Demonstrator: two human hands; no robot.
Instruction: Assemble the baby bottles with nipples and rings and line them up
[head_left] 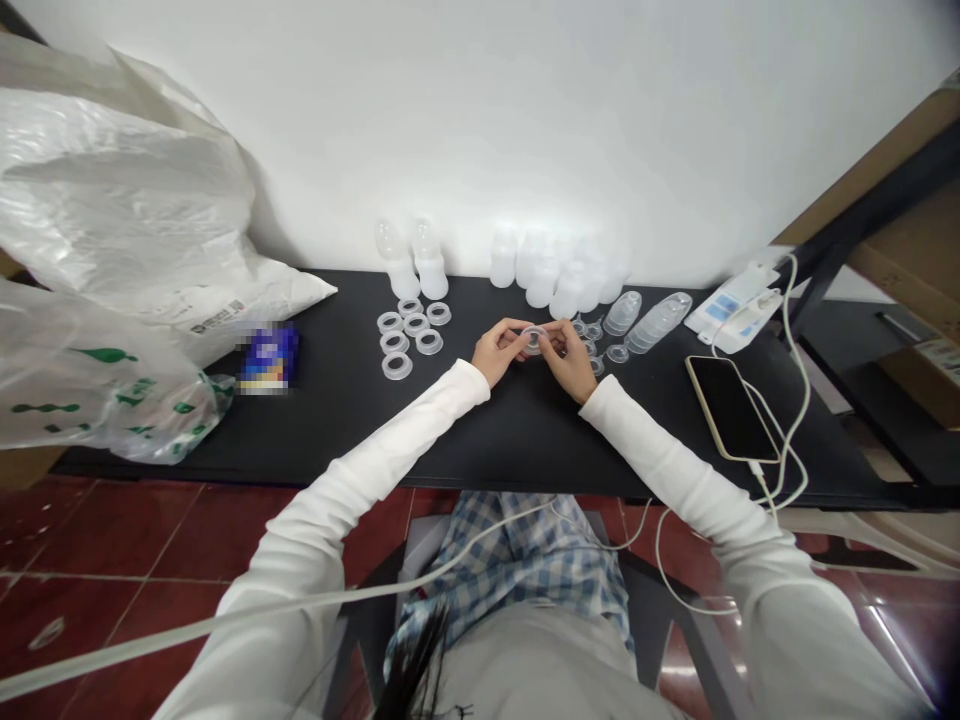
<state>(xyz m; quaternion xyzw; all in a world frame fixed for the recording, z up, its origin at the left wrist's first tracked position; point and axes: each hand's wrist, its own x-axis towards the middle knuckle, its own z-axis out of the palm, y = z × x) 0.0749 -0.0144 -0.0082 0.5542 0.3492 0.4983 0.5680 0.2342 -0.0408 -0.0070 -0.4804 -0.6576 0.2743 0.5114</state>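
Left hand and right hand are closed together on a clear silicone ring — gripped at the fingertips between both hands, over a black table. Matching loose rings lie well left; small clear parts sit just beyond the right hand.

I can't read a single word anywhere here. The white sack at the upper left carries a small black-and-white label, its print too small to make out. The bag below it has green marks that I can't resolve into letters. The blue packet is pixelated over. The white card at the right shows blue patches, and the carton at the far right has a label; neither is legible.
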